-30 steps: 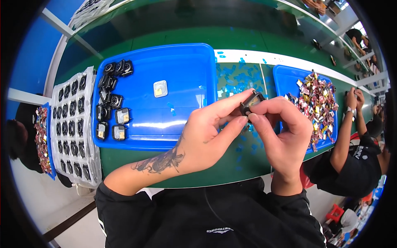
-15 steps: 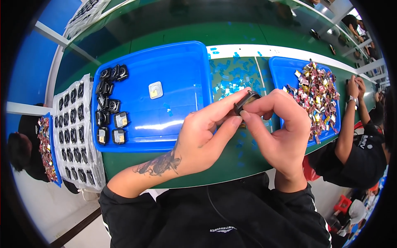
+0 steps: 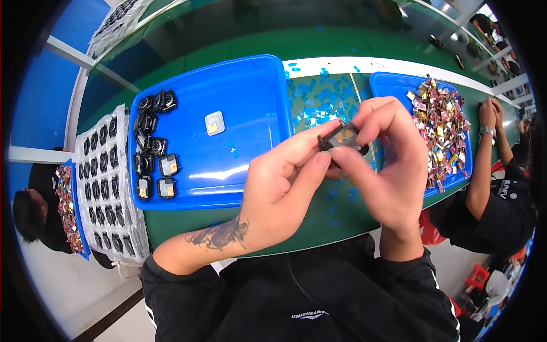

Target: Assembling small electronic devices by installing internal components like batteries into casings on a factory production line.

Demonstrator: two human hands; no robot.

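Just right of the frame's centre, the small black squarish plastic-looking casing [image 3: 342, 137], pinched by the left hand [image 3: 282, 196], could slip if the right hand [image 3: 394, 168], its grip too blurred to tell, pushes unevenly.

One left hand [image 3: 279, 191] and one right hand [image 3: 393, 176] hold one black case [image 3: 345, 137]. Three blue trays [image 3: 194, 131] show: the largest has one pale square piece [image 3: 215, 123] and about a dozen overlapping cases [image 3: 169, 165], three with pale faces up, while the other two carry heaps of small parts [image 3: 436, 131] too many to count. One white tray [image 3: 126, 182] has roughly twenty black units [image 3: 103, 186], and dozens of blue tabs [image 3: 319, 97] dot the tabletop [image 3: 302, 242].
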